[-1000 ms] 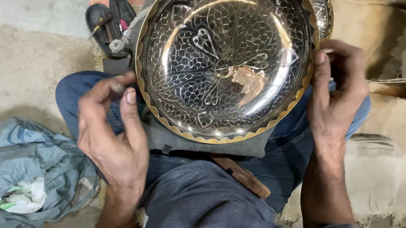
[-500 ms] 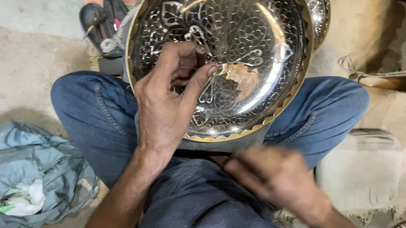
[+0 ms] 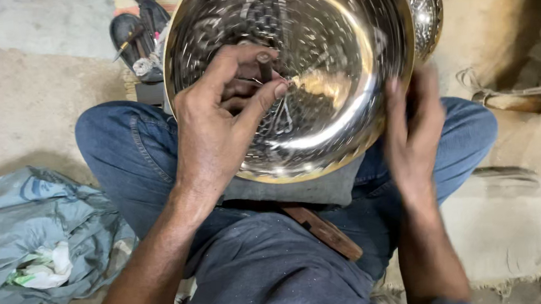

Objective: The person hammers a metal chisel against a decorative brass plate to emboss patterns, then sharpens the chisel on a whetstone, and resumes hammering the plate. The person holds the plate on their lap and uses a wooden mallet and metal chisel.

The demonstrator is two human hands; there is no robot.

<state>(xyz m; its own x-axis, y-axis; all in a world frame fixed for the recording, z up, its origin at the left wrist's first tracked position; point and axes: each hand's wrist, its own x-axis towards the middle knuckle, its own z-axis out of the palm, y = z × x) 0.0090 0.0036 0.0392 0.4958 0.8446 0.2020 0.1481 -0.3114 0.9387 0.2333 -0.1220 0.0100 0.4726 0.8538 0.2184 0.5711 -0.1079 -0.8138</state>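
The engraved brass bowl (image 3: 315,71) rests on the person's lap, between both hands; it looks stiff, slick and fairly heavy, best held by its rim. The left hand (image 3: 217,130) pinches a small dark punch (image 3: 265,65) against its inside. The right hand (image 3: 413,128), fingers half curled, grips the rim just beside it.

Blur is smearing the bowl's (image 3: 315,71) engraving, and the top edge is cutting its rim. The left hand (image 3: 217,124) is covering most of a thin tool (image 3: 265,65). The right hand (image 3: 413,128) is blurring, its fingertips hiding behind the rim.
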